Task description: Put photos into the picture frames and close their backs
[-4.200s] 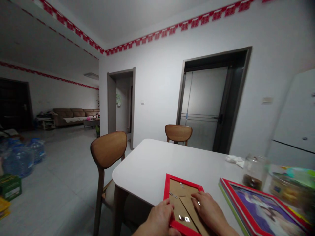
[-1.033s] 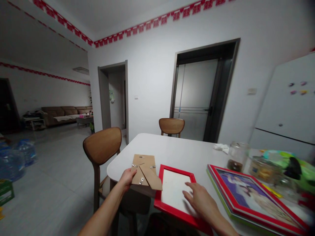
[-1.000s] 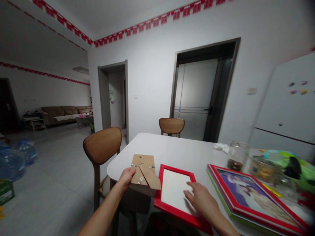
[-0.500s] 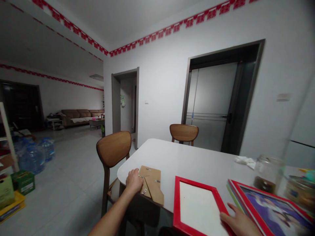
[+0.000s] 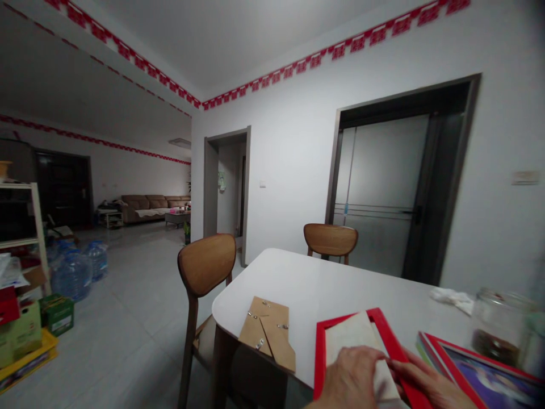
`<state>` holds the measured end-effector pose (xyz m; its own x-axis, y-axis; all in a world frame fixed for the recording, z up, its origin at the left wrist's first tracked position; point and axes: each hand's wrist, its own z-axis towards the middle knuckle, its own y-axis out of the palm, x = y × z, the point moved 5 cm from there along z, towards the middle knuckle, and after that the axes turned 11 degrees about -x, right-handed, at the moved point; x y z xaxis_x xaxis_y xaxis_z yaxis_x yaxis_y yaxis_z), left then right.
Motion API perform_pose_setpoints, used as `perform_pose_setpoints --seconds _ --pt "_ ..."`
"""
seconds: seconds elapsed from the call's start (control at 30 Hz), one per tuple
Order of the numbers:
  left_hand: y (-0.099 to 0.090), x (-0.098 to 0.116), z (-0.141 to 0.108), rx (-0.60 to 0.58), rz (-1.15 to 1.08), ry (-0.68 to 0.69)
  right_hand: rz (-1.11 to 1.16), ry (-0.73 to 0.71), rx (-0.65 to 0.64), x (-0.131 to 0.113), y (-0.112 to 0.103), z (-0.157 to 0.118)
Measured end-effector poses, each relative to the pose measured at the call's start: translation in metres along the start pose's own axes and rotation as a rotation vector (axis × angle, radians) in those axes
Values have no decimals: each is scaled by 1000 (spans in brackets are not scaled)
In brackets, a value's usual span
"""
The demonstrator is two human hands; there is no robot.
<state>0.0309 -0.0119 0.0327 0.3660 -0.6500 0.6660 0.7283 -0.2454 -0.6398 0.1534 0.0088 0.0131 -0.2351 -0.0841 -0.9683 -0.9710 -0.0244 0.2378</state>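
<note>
A red picture frame [image 5: 320, 355] lies at the near edge of the white table, with a white sheet [image 5: 351, 335] inside it, its top tilted and partly raised. My left hand [image 5: 355, 378] is over the sheet, fingers closed at its right part. My right hand [image 5: 430, 378] holds the frame's right side, its fingertips close to my left hand's. Left of the frame rests a brown backing board [image 5: 272, 324] with small metal clips. To the right lies a red-framed picture [image 5: 481, 363] on top of other frames.
A glass jar [image 5: 496, 332] and a white tissue [image 5: 451, 296] stand at the right of the white table [image 5: 306, 278]. Wooden chairs are at its left [image 5: 207, 264] and far side [image 5: 331, 240]. Water bottles [image 5: 74, 275] are on the floor.
My left hand has left the brown board and moved right onto the sheet in the red frame. The sheet has shifted and tilted. The view has turned slightly left.
</note>
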Motion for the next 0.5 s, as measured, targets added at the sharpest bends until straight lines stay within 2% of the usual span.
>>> perform_pose_setpoints --seconds 0.1,0.2,0.3,0.37,0.43,0.5 --pt "-9 3 -2 -5 132 -7 37 84 1 4 3 -1" --pt "-15 6 -4 -18 231 13 7 106 28 12 -6 4" --pt "-33 0 -9 95 229 -6 -129 87 38 18 -22 11" --pt "-52 -15 -16 225 181 -85 -328 50 102 19 -37 13" --pt "-69 -39 -28 329 131 -188 -604 52 169 22 -51 13" --pt "-77 -70 -42 353 53 -320 -891 59 214 25 -60 13"
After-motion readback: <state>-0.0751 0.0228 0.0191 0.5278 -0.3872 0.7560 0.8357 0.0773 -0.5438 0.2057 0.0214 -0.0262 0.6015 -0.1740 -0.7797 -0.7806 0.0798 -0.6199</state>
